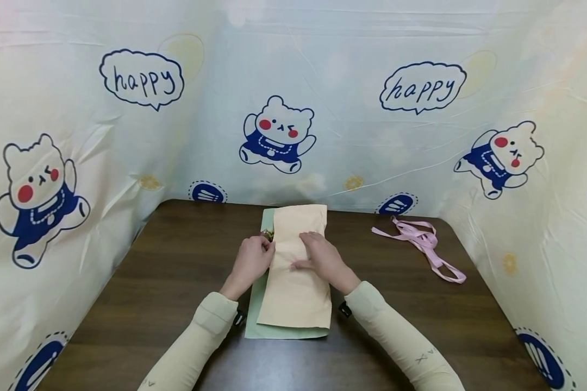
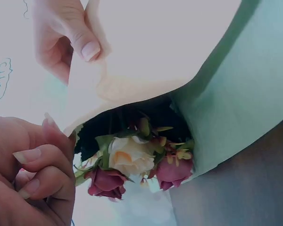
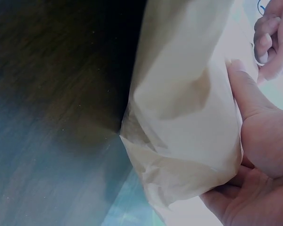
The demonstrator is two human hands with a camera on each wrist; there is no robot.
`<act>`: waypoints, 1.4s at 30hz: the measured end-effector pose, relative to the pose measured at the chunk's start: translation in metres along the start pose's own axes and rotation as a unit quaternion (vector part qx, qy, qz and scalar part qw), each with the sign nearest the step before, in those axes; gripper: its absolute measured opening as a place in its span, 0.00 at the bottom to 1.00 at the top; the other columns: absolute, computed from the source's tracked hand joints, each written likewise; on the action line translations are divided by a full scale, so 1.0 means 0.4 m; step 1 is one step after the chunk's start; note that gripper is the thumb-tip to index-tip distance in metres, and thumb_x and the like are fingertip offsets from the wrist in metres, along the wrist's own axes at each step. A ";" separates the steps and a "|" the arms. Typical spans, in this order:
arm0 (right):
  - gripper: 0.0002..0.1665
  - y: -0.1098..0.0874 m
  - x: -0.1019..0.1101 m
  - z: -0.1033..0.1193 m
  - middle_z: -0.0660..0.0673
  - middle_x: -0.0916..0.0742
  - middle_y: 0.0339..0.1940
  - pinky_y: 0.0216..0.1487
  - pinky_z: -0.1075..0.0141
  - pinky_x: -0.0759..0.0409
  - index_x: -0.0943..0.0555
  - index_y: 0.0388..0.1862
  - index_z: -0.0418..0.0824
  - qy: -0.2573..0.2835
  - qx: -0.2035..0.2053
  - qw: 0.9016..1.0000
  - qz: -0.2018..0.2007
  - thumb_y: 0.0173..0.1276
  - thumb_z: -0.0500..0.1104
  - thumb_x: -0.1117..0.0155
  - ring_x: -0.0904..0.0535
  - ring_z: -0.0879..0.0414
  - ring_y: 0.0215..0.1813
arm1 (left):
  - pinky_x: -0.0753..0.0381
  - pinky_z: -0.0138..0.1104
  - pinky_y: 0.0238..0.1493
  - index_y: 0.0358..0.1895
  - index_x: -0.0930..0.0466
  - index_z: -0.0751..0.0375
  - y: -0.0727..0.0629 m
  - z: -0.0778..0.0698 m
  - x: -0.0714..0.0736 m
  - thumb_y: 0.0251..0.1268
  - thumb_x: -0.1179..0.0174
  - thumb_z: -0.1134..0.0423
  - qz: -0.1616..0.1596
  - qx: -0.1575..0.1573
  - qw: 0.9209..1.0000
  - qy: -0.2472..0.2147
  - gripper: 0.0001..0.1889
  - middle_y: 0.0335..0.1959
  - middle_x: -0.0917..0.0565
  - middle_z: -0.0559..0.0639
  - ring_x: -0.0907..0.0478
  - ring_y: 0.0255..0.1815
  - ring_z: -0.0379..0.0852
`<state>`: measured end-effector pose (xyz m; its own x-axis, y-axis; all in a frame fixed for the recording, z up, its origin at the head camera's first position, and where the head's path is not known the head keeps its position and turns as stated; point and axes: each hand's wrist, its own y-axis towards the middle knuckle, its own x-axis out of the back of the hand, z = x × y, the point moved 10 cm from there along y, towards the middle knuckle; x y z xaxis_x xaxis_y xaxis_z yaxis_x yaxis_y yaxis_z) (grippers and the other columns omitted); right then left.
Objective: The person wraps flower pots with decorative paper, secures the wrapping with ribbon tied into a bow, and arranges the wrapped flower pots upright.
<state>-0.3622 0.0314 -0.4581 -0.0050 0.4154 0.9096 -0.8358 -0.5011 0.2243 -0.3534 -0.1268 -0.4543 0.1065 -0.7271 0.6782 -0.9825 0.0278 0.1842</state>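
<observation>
The cream paper (image 1: 293,296) lies on the middle of the desk (image 1: 176,293), its long side running 12 to 6 o'clock in the head view, over a green paper (image 1: 255,304) that peeps out at 9 and 6. Both sheets look thin and light; the cream one should bend softly yet keep every crease, so a pinch along its loose edge suits it better than a fist. The flowers (image 2: 132,157) beneath it look easily crushed, and I would hold them low, through the paper, away from the blooms. At 9 o'clock the left grip (image 1: 251,263) pinches the cream edge; at 3 the right grip (image 1: 329,263) lies spread on the sheet, thumb apart from fingers. The head view gives just a speck of flower near 10 o'clock, while the left wrist view looks under the fold at a cream rose between two dark red roses (image 2: 174,172). The right wrist view shows the creasing at close range. Only the head view has the pink ribbon (image 1: 423,241), lying loose toward 3 o'clock
</observation>
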 end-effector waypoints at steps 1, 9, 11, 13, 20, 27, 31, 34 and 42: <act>0.51 0.000 0.000 0.000 0.35 0.18 0.65 0.68 0.50 0.26 0.26 0.68 0.31 0.001 0.001 1.000 0.000 0.54 0.61 0.21 0.26 0.41 0.71 | 0.28 0.34 0.18 0.27 0.16 0.64 -0.002 0.001 0.001 0.74 0.40 0.61 0.000 0.001 1.000 0.001 0.15 0.19 0.20 0.51 0.27 0.16 0.43; 0.51 0.003 -0.004 -0.003 0.36 0.19 0.65 0.66 0.50 0.24 0.26 0.69 0.32 -0.002 0.001 1.000 0.006 0.55 0.61 0.21 0.25 0.42 0.70 | 0.30 0.34 0.17 0.32 0.17 0.60 -0.029 -0.060 0.043 0.68 0.36 0.62 -0.056 -0.057 0.996 0.043 0.06 0.17 0.23 0.45 0.30 0.15 0.39; 0.51 0.004 -0.003 -0.005 0.36 0.18 0.65 0.64 0.50 0.22 0.26 0.69 0.33 -0.002 -0.003 1.000 0.008 0.55 0.61 0.21 0.24 0.43 0.69 | 0.28 0.34 0.20 0.35 0.18 0.60 -0.039 -0.097 0.049 0.65 0.35 0.65 -0.068 -0.095 0.992 0.038 0.03 0.19 0.23 0.46 0.29 0.17 0.40; 0.50 0.006 -0.001 -0.008 0.36 0.18 0.64 0.62 0.50 0.21 0.25 0.68 0.33 0.000 -0.007 1.000 0.009 0.54 0.61 0.21 0.23 0.43 0.67 | 0.24 0.36 0.27 0.37 0.17 0.62 -0.046 -0.132 0.041 0.62 0.33 0.68 -0.066 -0.134 0.988 0.036 0.03 0.24 0.20 0.49 0.25 0.24 0.43; 0.45 0.013 -0.001 -0.007 0.38 0.16 0.61 0.61 0.50 0.20 0.23 0.66 0.33 -0.005 0.001 1.000 0.010 0.55 0.53 0.18 0.21 0.43 0.64 | 0.18 0.45 0.54 0.52 0.15 0.67 -0.040 -0.188 -0.060 0.62 0.33 0.75 0.031 -0.208 0.977 0.046 0.14 0.51 0.17 0.59 0.19 0.54 0.56; 0.48 0.013 -0.002 -0.006 0.37 0.18 0.65 0.66 0.51 0.24 0.27 0.69 0.31 0.011 0.011 0.999 0.042 0.55 0.49 0.17 0.24 0.41 0.68 | 0.18 0.45 0.57 0.57 0.17 0.70 -0.039 -0.184 -0.112 0.64 0.37 0.77 0.061 -0.199 0.977 0.039 0.18 0.59 0.18 0.63 0.19 0.60 0.58; 0.42 0.018 0.015 0.006 0.40 0.15 0.58 0.59 0.55 0.21 0.23 0.65 0.33 0.043 0.067 0.993 0.082 0.55 0.49 0.17 0.19 0.47 0.58 | 0.17 0.46 0.54 0.42 0.16 0.70 -0.053 -0.198 -0.120 0.62 0.36 0.78 0.052 -0.206 0.976 0.039 0.07 0.58 0.19 0.66 0.19 0.58 0.61; 0.40 0.025 0.023 0.006 0.43 0.14 0.55 0.50 0.59 0.19 0.23 0.64 0.35 0.082 0.103 0.983 0.127 0.55 0.46 0.17 0.17 0.52 0.49 | 0.17 0.47 0.54 0.41 0.17 0.71 -0.066 -0.210 -0.127 0.62 0.36 0.78 0.031 -0.205 0.975 0.079 0.06 0.59 0.19 0.67 0.20 0.59 0.61; 0.48 0.026 0.014 -0.008 0.37 0.18 0.64 0.53 0.58 0.18 0.29 0.72 0.30 0.066 0.113 0.978 0.160 0.57 0.45 0.19 0.17 0.47 0.56 | 0.14 0.36 0.45 0.50 0.17 0.73 -0.131 -0.248 -0.155 0.65 0.34 0.70 -0.045 -0.182 0.930 0.315 0.13 0.56 0.18 0.66 0.20 0.59 0.59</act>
<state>-0.3727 0.0310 -0.4518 -0.3302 0.2963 0.8962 -0.6377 -0.7701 0.0197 -0.2932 -0.0149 -0.4355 0.3679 -0.1945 0.9093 -0.8600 0.3006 0.4123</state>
